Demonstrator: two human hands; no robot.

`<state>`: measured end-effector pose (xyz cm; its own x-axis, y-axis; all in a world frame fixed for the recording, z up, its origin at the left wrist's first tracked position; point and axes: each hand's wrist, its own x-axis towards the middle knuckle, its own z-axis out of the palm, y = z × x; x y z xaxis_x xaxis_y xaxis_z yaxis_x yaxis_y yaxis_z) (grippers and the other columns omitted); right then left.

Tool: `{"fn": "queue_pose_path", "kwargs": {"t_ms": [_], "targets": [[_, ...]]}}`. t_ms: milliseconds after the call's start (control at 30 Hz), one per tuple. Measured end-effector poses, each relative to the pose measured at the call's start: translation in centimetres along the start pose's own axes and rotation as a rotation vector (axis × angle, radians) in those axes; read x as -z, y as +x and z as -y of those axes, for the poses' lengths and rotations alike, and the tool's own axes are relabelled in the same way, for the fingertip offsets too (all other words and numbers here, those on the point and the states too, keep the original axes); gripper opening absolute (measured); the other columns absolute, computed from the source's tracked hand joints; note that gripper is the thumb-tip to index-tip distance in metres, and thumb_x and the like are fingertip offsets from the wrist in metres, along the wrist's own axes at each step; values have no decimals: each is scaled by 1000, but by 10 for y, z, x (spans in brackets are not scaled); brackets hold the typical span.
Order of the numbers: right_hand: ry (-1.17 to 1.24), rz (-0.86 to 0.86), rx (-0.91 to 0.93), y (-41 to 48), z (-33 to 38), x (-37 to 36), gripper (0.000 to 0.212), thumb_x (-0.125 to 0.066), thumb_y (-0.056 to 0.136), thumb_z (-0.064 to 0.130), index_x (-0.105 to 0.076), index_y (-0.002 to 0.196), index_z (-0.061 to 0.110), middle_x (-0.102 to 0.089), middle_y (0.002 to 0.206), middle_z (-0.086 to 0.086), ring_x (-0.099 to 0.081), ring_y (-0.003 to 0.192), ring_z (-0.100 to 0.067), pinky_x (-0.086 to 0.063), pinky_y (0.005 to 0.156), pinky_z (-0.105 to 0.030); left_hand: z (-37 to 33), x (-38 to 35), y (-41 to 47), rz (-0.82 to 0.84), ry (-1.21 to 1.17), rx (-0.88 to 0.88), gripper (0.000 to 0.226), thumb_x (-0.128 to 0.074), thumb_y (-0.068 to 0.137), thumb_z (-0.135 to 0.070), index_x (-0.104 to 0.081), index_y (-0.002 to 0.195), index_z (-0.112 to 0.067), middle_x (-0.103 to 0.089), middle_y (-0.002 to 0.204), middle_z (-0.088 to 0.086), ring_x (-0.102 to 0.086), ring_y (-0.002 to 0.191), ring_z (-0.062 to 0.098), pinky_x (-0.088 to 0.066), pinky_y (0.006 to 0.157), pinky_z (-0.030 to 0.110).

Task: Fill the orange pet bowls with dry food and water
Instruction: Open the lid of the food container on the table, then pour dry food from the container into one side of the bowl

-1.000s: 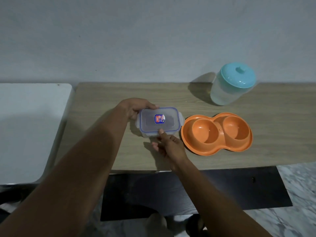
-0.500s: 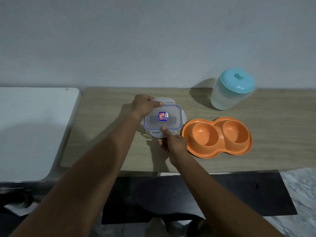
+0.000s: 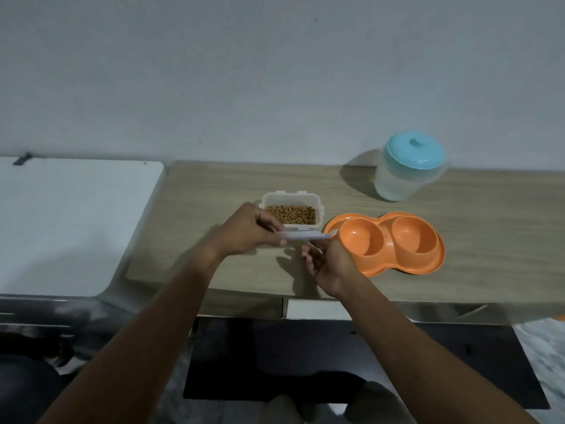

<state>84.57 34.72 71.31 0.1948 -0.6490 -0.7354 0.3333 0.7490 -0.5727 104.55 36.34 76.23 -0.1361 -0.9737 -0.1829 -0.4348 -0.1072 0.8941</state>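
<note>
An orange double pet bowl (image 3: 385,264) lies on the wooden table, both wells bare. To its left stands a clear plastic container (image 3: 291,198), uncovered, with brown dry food (image 3: 293,214) inside. Its lid (image 3: 305,237) hangs flat just in front of the container, seen edge-on. My left hand (image 3: 247,228) grips the lid's left end. My right hand (image 3: 328,261) touches the lid's right end from below, fingers spread, next to the bowl's left rim. A translucent jug with a teal lid (image 3: 408,165) stands at the back right.
The wooden table (image 3: 214,191) runs along a grey wall. A white surface (image 3: 70,221) adjoins it on the left. A dark mat (image 3: 336,356) lies on the floor below the table's front edge.
The lid has come off the container and now hangs in front of it, so the dry food shows. Both hands moved toward me with the lid.
</note>
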Motion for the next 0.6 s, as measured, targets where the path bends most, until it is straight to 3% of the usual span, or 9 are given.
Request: {"fn": "queue_pose_path", "kwargs": {"t_ms": [100,167,333,400,467,533,600], "targets": [[5,-32,-26,-4,-2,13,38,-42,106,32,-65,119,4,-68,78,-9,-62,58,-16,-49,45,-21,18,-12,-13,18,63,58,19,-87,68,-14,-81,85,-19,-76,81,1,-71,81,24,-58,81,46],[-6,-86,-26,-7,-6,18,46,-46,103,45,-67,107,5,-65,71,-9,-60,58,-18,-47,47,-23,25,-19,-20,25,105,94,17,-87,68,-15,-81,81,-22,-76,79,0,-71,80,24,-58,79,49],[-392,-197,107,2,-22,23,22,-68,88,16,-67,107,3,-65,76,-13,-60,58,-21,-52,63,-37,23,-24,-28,89,171,172,19,-88,67,-29,-80,85,-27,-76,82,-8,-70,82,9,-58,86,40],[-627,-289,208,5,-27,27,13,-72,85,17,-65,88,7,-67,82,-17,-66,70,-30,-57,71,-45,17,-25,-23,-55,101,164,20,-85,72,-31,-80,91,-23,-75,87,-9,-68,84,3,-56,83,27],[-861,-364,322,5,-30,28,17,-73,82,21,-62,77,9,-67,79,-15,-66,76,-34,-55,69,-43,16,-28,-12,-359,128,184,24,-81,76,-36,-78,97,-24,-74,93,-12,-66,87,1,-48,76,16],[-1022,-411,416,3,-33,29,22,-74,81,26,-60,79,8,-65,77,-9,-65,78,-34,-48,64,-38,20,-31,2,-613,189,249,35,-76,78,-38,-73,110,-24,-71,107,-7,-65,98,10,-47,80,22],[-1145,-446,476,-2,-35,29,29,-74,84,33,-60,87,8,-61,81,-7,-63,82,-34,-42,66,-35,24,-34,15,-648,186,333,44,-72,82,-35,-66,123,-21,-67,120,0,-64,107,20,-48,88,29]]}}
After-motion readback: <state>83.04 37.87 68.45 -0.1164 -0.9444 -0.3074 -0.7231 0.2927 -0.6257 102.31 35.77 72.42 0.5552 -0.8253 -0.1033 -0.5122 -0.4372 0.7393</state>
